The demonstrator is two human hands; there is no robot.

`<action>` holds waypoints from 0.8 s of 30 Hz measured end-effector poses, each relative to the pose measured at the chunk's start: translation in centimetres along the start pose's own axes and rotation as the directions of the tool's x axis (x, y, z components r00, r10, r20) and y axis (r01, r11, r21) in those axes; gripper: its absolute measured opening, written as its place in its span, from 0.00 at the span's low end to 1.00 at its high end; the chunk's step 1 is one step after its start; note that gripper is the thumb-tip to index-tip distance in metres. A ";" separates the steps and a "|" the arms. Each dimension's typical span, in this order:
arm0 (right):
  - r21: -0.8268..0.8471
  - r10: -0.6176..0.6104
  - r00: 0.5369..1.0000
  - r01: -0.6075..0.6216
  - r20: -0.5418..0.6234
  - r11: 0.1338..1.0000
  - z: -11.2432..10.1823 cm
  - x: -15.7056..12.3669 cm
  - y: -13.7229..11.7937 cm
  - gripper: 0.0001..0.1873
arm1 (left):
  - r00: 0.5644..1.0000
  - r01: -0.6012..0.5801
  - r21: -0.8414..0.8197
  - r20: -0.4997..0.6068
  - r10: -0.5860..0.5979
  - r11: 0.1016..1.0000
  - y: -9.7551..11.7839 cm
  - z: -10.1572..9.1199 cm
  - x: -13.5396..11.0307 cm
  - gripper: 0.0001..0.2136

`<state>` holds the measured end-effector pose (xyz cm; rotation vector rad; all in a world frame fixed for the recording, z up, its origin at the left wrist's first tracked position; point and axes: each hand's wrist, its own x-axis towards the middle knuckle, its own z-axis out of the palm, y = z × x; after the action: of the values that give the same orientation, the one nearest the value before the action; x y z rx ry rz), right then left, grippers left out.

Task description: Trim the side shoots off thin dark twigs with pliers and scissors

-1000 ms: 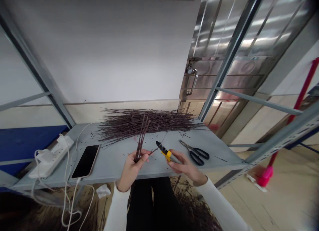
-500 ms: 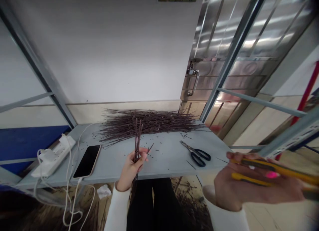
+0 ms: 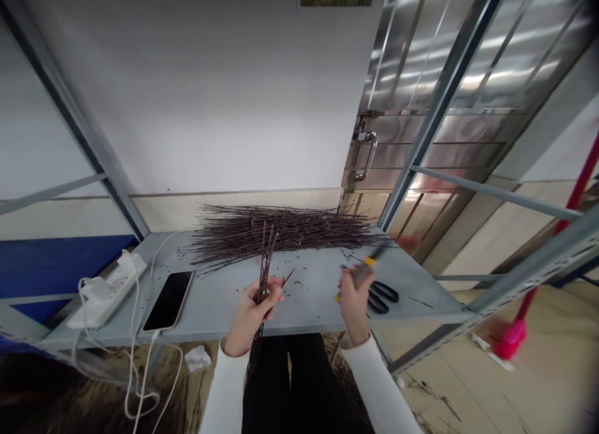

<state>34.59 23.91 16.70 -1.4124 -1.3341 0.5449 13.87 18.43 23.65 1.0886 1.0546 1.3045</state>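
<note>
My left hand [image 3: 256,309] is closed around a small bundle of thin dark twigs [image 3: 266,259], held nearly upright at the shelf's front edge. A short twig [image 3: 288,277] sticks out sideways by its fingertips. In my right hand [image 3: 354,300] is a pair of yellow-and-grey-handled pliers [image 3: 364,272]; their dark jaws point up and right, blurred by motion. Scissors [image 3: 384,294] with dark blue handles lie on the shelf just behind and right of that hand, partly hidden. Beyond both hands stretches a large pile of dark twigs [image 3: 285,228].
The grey metal shelf [image 3: 210,303] carries scattered twig scraps. At its left are a phone [image 3: 168,300] with a cable and a white power strip [image 3: 110,290]. Metal posts [image 3: 421,141] rise at both sides. A pink-headed pole [image 3: 512,337] stands on the floor right.
My right hand has swung from the far right in over the shelf, bringing the pliers near the scissors. My left hand keeps the twigs, their tops leaning slightly more to the right.
</note>
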 end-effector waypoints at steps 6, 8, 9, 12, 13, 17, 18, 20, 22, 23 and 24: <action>-0.508 0.156 0.986 -0.108 0.054 0.855 3.7 0.1 2.2 0.21 | 1.000 0.002 0.008 0.020 -0.002 1.000 -0.2 -0.3 0.0 0.20; -0.565 0.166 0.981 -0.080 0.103 0.821 4.6 -0.1 2.2 0.21 | 1.000 0.003 0.010 0.011 -0.003 1.000 -0.2 -0.5 0.1 0.20; -0.585 0.167 0.979 -0.067 0.119 0.808 5.0 -0.1 2.2 0.22 | 1.000 0.004 0.014 0.009 -0.004 1.000 -0.2 -0.5 0.2 0.20; -0.613 0.164 0.976 -0.041 0.146 0.789 5.7 0.2 2.0 0.24 | 1.000 -0.006 0.027 0.010 0.005 1.000 -0.1 -0.5 0.7 0.20; -0.611 0.161 0.975 -0.034 0.154 0.791 5.9 0.4 1.9 0.24 | 1.000 -0.013 0.027 0.013 0.013 1.000 0.1 -0.5 0.9 0.20; -0.549 0.091 0.971 0.046 0.220 0.834 5.8 -0.1 0.9 0.21 | 0.997 -0.053 0.026 0.054 0.052 0.998 1.1 0.1 1.7 0.19; -0.522 0.056 0.964 0.092 0.260 0.848 5.7 -0.7 0.4 0.20 | 0.996 -0.063 0.026 0.067 0.061 0.998 1.5 0.2 1.9 0.18; -0.379 -0.040 0.909 0.213 0.415 0.901 5.4 -2.4 -1.0 0.17 | 0.992 -0.083 0.018 0.092 0.081 0.996 2.3 0.6 2.4 0.17; -0.081 -0.164 0.779 0.265 0.605 0.961 5.5 -4.5 -2.4 0.16 | 0.988 -0.110 0.012 0.113 0.108 0.994 3.0 1.1 2.9 0.16; 0.081 -0.219 0.709 0.223 0.670 0.972 5.6 -5.5 -3.1 0.18 | 0.985 -0.128 0.014 0.122 0.125 0.992 3.4 1.3 3.2 0.15; 0.200 -0.259 0.669 0.166 0.696 0.966 5.9 -6.4 -3.7 0.20 | 0.981 -0.147 0.018 0.127 0.143 0.989 3.8 1.6 3.5 0.14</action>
<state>26.22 19.58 16.00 -0.9257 -2.0222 1.0732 14.72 21.85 27.76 1.2711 0.9155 1.3209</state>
